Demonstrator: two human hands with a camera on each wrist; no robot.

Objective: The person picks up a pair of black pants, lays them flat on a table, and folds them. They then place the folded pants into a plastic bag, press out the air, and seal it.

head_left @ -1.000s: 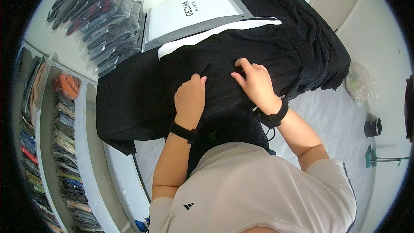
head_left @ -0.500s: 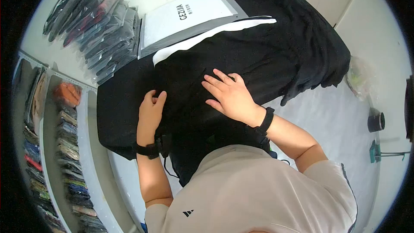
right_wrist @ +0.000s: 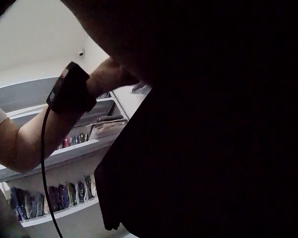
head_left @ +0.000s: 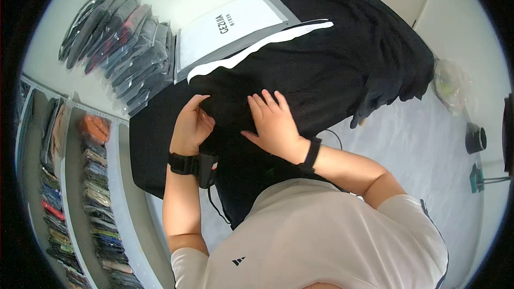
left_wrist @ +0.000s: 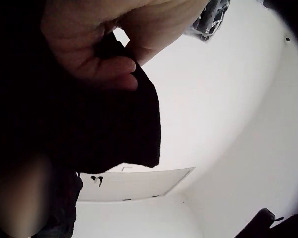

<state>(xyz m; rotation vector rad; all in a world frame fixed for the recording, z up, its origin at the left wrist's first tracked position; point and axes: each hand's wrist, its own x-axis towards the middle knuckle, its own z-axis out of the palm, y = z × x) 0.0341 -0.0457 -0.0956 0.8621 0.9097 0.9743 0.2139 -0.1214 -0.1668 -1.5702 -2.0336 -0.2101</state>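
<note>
Black cloth lies spread over the surface in front of me, gathered into folds at its far right end. My left hand grips its near left edge; in the left wrist view the cloth edge runs between the thumb and curled fingers. Flat on the cloth rests my right hand, its fingers straight and a little spread. The right wrist view is mostly dark, with the left forearm beyond the cloth. A white strip follows the far side of the cloth.
Behind the cloth lies a white and grey printed package. Several bagged garments are stacked at its left. Shelves of folded clothes stand at far left. On the floor at right are a clear plastic bag and a black bin.
My left hand moved left from mid-cloth and now holds the edge farther left. The right hand went from curled fingers to lying flat, shifting left and nearer to me.
</note>
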